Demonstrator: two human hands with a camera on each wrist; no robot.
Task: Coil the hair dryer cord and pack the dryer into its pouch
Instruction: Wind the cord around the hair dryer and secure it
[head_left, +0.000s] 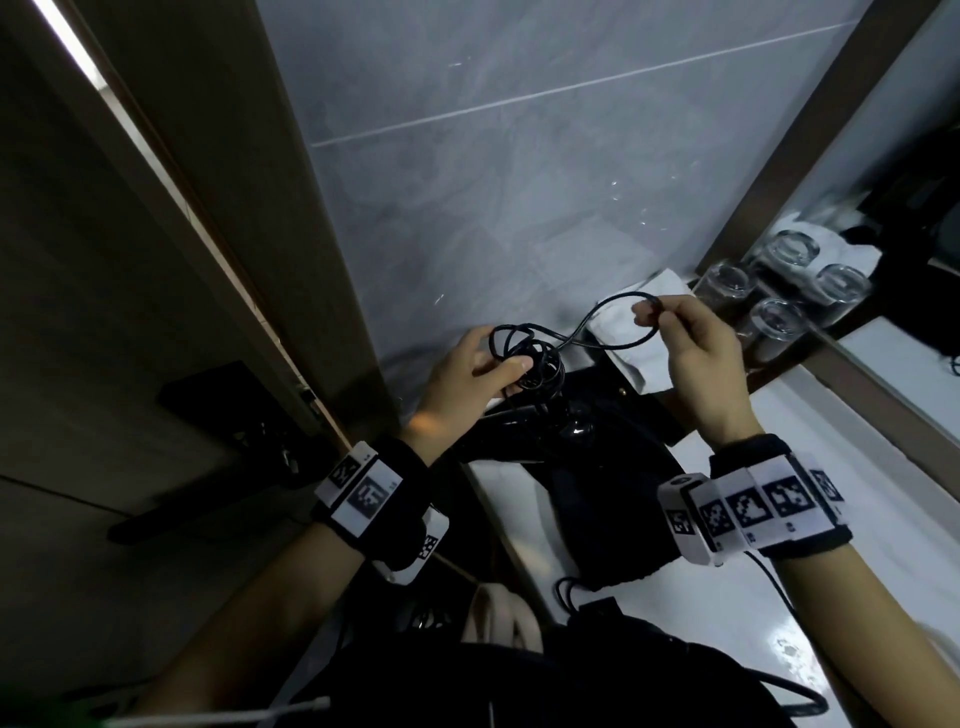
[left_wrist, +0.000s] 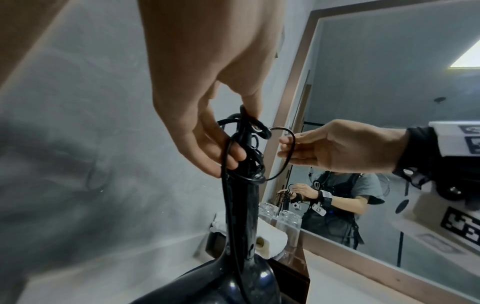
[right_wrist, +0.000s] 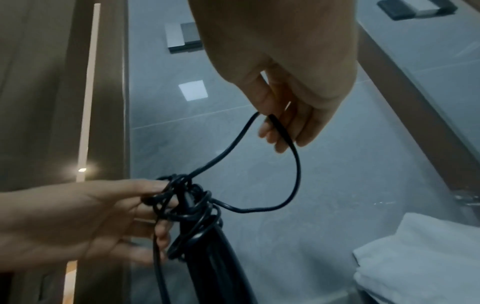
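The left hand (head_left: 467, 379) gripped the wound cord (right_wrist: 192, 207) against the hair dryer (left_wrist: 244, 226) handle's tip, likely keeping the turns from slipping. Beside the dryer, the right hand (head_left: 696, 353) pinched a free loop, seemingly ready to wrap it on.

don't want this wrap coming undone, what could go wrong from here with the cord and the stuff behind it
1. The coils on the hair dryer handle look uneven and tangled; the left hand pins them only with fingertips, so they may slip off.
2. The right hand pinches a wide loop of cord; wound slack, it may spring free.
3. The glasses stand close behind the right hand and could be knocked.
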